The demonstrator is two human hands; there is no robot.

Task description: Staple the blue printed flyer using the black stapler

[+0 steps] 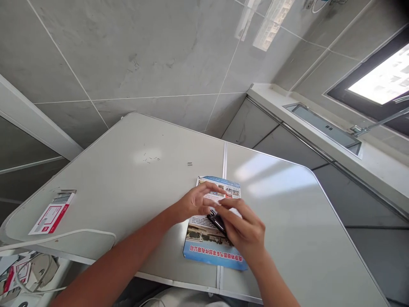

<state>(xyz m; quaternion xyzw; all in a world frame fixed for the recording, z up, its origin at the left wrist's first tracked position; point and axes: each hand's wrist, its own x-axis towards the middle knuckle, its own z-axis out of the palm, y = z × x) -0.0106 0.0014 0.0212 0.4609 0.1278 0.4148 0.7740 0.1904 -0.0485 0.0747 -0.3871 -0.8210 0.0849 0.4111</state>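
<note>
A blue-edged printed booklet lies on a white folding table, across its middle seam. Above the booklet my right hand is closed around a small black stapler. My left hand meets it from the left, fingers curled and pinched at the stapler's front end. Whether the pinch holds anything is too small to see. Both forearms come in from the bottom edge.
A red and white staple box with strips of staples beside it sits at the table's left edge. Loose staples lie scattered farther back. A white cable runs along the near left rim. Tiled floor and a window ledge surround the table.
</note>
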